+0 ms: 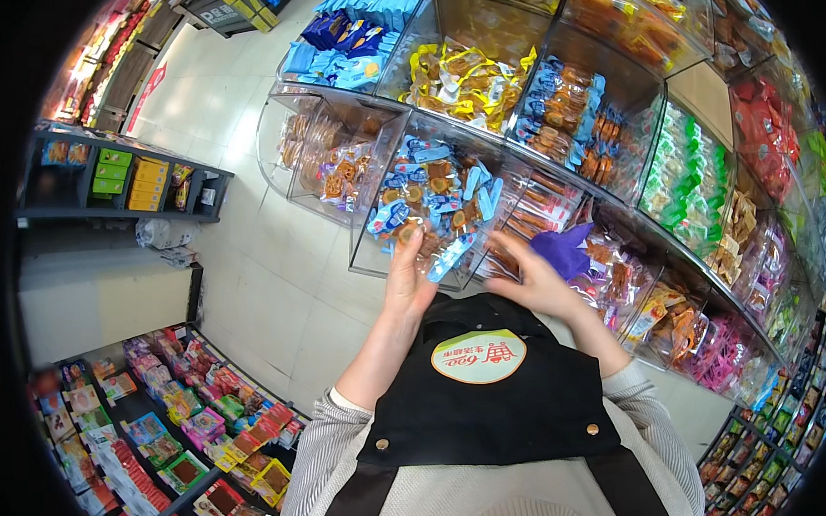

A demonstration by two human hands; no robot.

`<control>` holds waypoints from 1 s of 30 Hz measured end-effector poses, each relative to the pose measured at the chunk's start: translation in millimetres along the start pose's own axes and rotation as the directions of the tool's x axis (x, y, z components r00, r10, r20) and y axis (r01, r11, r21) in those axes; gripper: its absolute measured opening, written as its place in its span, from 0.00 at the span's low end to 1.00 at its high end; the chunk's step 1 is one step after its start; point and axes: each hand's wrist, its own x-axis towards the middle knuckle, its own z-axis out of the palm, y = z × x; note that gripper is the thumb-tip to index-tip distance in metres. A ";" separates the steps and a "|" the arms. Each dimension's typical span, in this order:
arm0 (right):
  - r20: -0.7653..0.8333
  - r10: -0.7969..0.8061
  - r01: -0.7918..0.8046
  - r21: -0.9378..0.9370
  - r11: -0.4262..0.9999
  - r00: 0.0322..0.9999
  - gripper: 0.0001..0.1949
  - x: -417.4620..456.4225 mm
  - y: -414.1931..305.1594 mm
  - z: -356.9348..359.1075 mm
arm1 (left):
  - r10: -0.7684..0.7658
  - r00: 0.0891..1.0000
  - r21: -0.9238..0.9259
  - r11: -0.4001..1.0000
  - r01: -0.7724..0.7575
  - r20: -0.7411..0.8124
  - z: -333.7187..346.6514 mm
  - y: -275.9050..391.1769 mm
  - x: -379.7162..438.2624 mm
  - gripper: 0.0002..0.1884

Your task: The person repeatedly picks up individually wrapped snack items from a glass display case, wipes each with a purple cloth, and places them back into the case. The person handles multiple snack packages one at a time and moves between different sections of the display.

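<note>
My left hand (407,279) pinches a small clear snack packet with a light blue end (452,258), thumb on top. It is held over the near edge of a clear plastic bin (369,259). Similar blue-and-clear packets of brown snacks (424,189) fill that bin. My right hand (533,278) is a little blurred, its fingers apart and nothing between them. It hovers just right of the packet, in front of a bin of long reddish-brown packaged sticks (537,213). Beside it lies a purple wrapper or bag (566,249) on other clear packs.
Tiered clear bins hold yellow-edged packets (472,82), blue packets (351,38) and green-and-white packets (686,180). Dark low shelves (121,217) with boxes stand at the left. A display of bagged snacks (186,402) is at the lower left, with tiled floor (270,276) between.
</note>
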 end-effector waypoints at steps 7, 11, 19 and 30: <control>0.039 0.325 -0.227 0.792 0.566 0.945 0.10 45.7 15.6 71.6 | 0.014 0.998 0.108 0.994 -0.020 0.059 7.3 16.1 -19.3 0.17; 0.307 0.108 -0.260 0.514 0.817 0.946 0.09 47.9 6.4 21.5 | 0.017 0.990 0.263 0.963 -0.055 0.143 -27.0 76.8 -31.8 0.23; 0.483 0.009 -0.102 0.167 0.981 0.875 0.11 84.7 -10.8 16.3 | -0.721 0.661 0.854 0.463 0.239 0.206 -6.1 62.8 -20.2 0.19; 0.263 -0.250 0.362 -0.717 0.596 0.932 0.10 124.8 63.6 -16.2 | -0.256 0.958 0.648 0.753 0.114 0.129 -22.4 62.1 -9.6 0.17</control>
